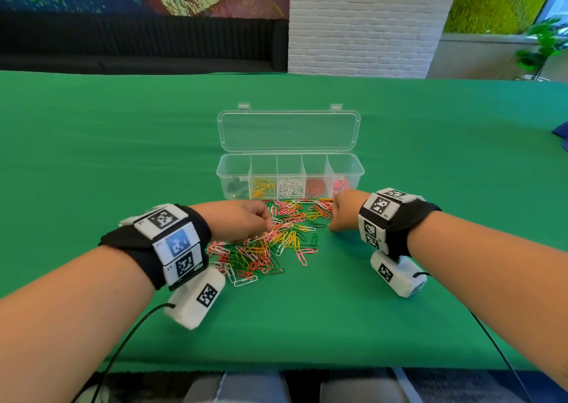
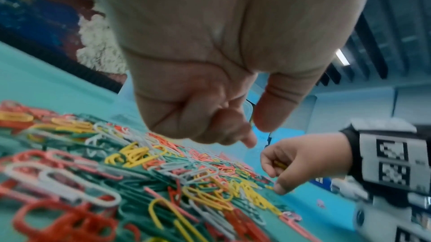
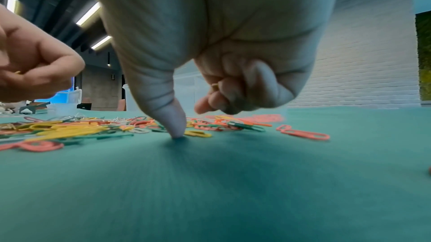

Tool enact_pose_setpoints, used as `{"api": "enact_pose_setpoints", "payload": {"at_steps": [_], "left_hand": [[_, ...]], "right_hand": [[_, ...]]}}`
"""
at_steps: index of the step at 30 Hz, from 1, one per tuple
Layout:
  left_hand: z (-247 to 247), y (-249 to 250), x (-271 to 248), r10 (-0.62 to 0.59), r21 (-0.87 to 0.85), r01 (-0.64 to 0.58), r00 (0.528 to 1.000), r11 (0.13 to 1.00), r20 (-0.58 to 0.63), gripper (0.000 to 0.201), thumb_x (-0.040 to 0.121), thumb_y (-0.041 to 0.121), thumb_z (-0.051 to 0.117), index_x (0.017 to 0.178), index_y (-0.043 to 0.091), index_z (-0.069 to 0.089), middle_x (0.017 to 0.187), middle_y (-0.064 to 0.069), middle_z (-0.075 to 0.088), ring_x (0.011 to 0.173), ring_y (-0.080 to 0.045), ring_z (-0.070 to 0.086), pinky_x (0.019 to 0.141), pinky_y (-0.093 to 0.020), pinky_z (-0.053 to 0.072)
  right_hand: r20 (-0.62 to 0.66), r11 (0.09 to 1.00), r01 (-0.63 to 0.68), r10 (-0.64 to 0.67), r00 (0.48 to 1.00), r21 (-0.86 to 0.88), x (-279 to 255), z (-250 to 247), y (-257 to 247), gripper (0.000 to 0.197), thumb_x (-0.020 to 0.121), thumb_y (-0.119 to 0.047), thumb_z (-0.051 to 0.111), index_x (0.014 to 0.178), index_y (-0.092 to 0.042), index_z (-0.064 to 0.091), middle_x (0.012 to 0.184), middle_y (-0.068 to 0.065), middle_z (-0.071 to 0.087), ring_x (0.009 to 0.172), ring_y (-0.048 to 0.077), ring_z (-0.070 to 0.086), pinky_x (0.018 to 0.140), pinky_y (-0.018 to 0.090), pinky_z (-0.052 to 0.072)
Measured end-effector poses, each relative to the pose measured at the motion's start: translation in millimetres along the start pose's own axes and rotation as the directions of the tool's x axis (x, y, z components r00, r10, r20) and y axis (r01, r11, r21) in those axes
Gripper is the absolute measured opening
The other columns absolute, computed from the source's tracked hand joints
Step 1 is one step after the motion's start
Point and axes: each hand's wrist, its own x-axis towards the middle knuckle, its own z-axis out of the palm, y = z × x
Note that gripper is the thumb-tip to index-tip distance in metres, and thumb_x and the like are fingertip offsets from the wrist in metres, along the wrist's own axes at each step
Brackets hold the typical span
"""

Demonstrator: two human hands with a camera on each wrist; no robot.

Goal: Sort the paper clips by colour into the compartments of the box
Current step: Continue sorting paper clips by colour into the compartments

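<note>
Loads of thin looped paper clips (image 1: 276, 236) in a mixed-colour heap sit on smooth green cloth (image 1: 123, 144), white brick wall (image 1: 362, 21) behind. The clear plastic box (image 1: 290, 175), lid open, holds sorted clips just beyond the heap. Left hand (image 1: 236, 221) is curled over the pile, can't tell what it holds; right hand (image 1: 345, 210) curls around a yellow clip (image 3: 215, 85), thumb on the cloth.
</note>
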Motion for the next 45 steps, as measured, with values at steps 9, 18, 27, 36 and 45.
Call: {"api": "enact_pose_setpoints", "payload": {"at_steps": [9,18,27,36,45], "left_hand": [[12.7,30.8,18.2,0.028,0.409,0.018,0.994,0.912,-0.104,0.02,0.089,0.032,0.056,0.097,0.015,0.064,0.079,0.004,0.055,0.064,-0.008,0.047,0.053,-0.018,0.037],[28.7,48.2,39.6,-0.029,0.563,0.098,0.991,0.821,-0.13,0.029,0.083,0.043,0.064,0.091,0.015,0.061,0.075,0.001,0.052,0.069,-0.017,0.049,0.055,-0.023,0.04],[33.5,55.3,39.6,0.067,0.554,0.0,0.993,0.832,-0.101,0.013,0.083,0.022,0.062,0.095,0.018,0.065,0.079,0.003,0.056,0.075,-0.017,0.051,0.06,-0.025,0.039],[27.1,46.9,37.6,0.1,0.47,-0.024,0.986,0.882,-0.137,0.01,0.089,0.021,0.06,0.093,0.017,0.069,0.087,0.002,0.062,0.073,-0.011,0.053,0.06,-0.019,0.04],[4.4,29.6,27.6,-0.029,-0.19,0.014,0.997,0.982,-0.076,0.021,0.089,0.01,0.055,0.07,0.018,0.049,0.08,-0.003,0.055,0.058,-0.01,0.042,0.049,-0.019,0.035]], "right_hand": [[0.036,0.999,-0.024,0.022,0.999,0.047,0.0,0.7,1.7,0.016,0.087,-0.022,0.058,0.077,-0.011,0.052,0.066,-0.001,0.043,0.073,0.018,0.048,0.059,0.021,0.043],[0.04,1.0,-0.001,0.001,0.999,0.005,-4.0,0.9,1.8,0.036,0.089,-0.026,0.055,0.059,-0.014,0.037,0.06,0.001,0.036,0.052,0.012,0.034,0.049,0.02,0.033],[-0.052,0.996,0.001,0.003,0.999,0.088,-4.3,-2.1,-0.2,0.037,0.09,-0.025,0.052,0.058,-0.013,0.036,0.059,0.003,0.037,0.055,0.016,0.039,0.048,0.021,0.032],[-0.012,0.992,0.0,0.001,1.0,0.124,-0.5,-1.3,-4.0,0.026,0.096,-0.011,0.043,0.074,0.001,0.049,0.077,0.011,0.053,0.074,0.023,0.05,0.066,0.024,0.045],[-0.03,0.988,0.043,-0.039,0.999,0.146,-6.8,-4.1,-0.2,0.031,0.098,-0.012,0.037,0.068,-0.016,0.039,0.072,-0.001,0.041,0.069,0.017,0.042,0.061,0.021,0.038]]}}
